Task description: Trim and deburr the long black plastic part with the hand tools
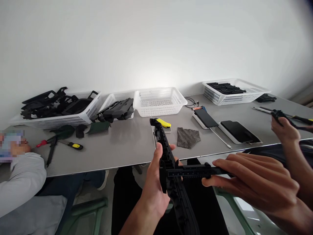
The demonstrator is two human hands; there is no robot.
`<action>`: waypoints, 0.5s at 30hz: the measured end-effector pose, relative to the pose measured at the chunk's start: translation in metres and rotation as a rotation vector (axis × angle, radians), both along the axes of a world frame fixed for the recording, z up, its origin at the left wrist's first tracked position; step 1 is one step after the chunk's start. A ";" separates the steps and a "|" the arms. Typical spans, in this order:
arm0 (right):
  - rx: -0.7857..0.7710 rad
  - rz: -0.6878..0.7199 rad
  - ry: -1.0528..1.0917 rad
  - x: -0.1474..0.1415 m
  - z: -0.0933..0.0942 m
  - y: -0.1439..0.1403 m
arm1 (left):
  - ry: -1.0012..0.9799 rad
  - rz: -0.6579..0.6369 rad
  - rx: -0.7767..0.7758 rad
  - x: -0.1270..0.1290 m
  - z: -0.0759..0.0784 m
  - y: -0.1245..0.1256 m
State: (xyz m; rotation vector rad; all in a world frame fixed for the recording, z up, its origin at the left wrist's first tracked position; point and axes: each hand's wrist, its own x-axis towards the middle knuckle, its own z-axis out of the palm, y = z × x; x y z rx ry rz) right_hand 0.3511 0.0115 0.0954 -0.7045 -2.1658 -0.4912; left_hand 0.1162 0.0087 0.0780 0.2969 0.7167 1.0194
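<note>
My left hand [156, 184] is wrapped round a long black plastic part [179, 195], held above my lap in front of the table edge. My right hand [259, 182] grips a black caliper [189, 171] with a printed scale, its thumb underneath and fingers on top. The caliper lies crosswise over the part, and its jaws are at the part beside my left hand. Whether both jaws touch the part cannot be made out. Beyond the part's far end, a yellow-handled tool [163, 123] and a grey cloth [188, 137] lie on the table.
White baskets [160, 111] line the wall; those at left and right hold black parts. Two phones [205, 118] and a white cable lie right of centre. Co-workers sit close on both sides: a grey sleeve [24, 176] at left, a hand [285, 130] holding a black part at right.
</note>
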 end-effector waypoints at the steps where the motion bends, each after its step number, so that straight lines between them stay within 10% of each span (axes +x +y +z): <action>1: -0.006 -0.012 0.002 0.001 0.000 0.000 | 0.003 0.003 -0.004 0.000 0.001 0.000; 15: -0.052 -0.018 0.035 -0.003 0.002 -0.004 | 0.001 -0.010 0.009 0.000 0.001 0.000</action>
